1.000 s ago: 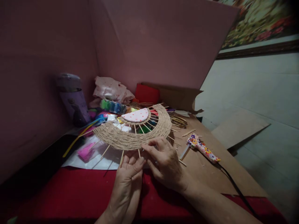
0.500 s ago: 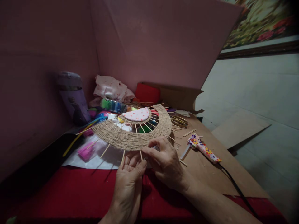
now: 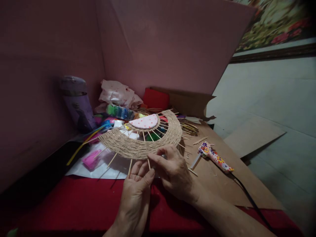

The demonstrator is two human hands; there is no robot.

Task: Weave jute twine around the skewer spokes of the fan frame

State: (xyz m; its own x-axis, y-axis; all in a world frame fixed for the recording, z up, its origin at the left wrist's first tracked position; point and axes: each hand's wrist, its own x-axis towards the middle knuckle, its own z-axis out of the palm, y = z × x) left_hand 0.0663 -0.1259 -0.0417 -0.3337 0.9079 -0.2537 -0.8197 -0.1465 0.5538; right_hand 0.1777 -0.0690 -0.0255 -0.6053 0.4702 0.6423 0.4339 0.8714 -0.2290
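A fan-shaped piece of twine (image 3: pixel 138 148) wound over thin wooden sticks is held up in front of me. At its centre is a half-round pad of white cloth with red dots (image 3: pixel 145 122), edged with twine. My left hand (image 3: pixel 137 186) has its thumb and fingers closed on a stick end (image 3: pixel 149 163) at the near edge. My right hand (image 3: pixel 172 172) presses its thumb and index finger to the twine's outer edge, beside that same stick. The tips of several right fingers are hidden behind the hand.
A flower-patterned glue gun (image 3: pixel 214 157) lies on the cardboard (image 3: pixel 229 187) to the right, its black cord running toward me. A purple bottle (image 3: pixel 77 105) stands at the left. Behind the fan are crumpled dotted cloth (image 3: pixel 118 93), coloured clay packs (image 3: pixel 119 112) and loose sticks (image 3: pixel 200 140).
My right index finger and thumb have slid slightly left along the twine edge, over the stick. The fan's left end has shifted a little to the right. My left hand stays nearly still.
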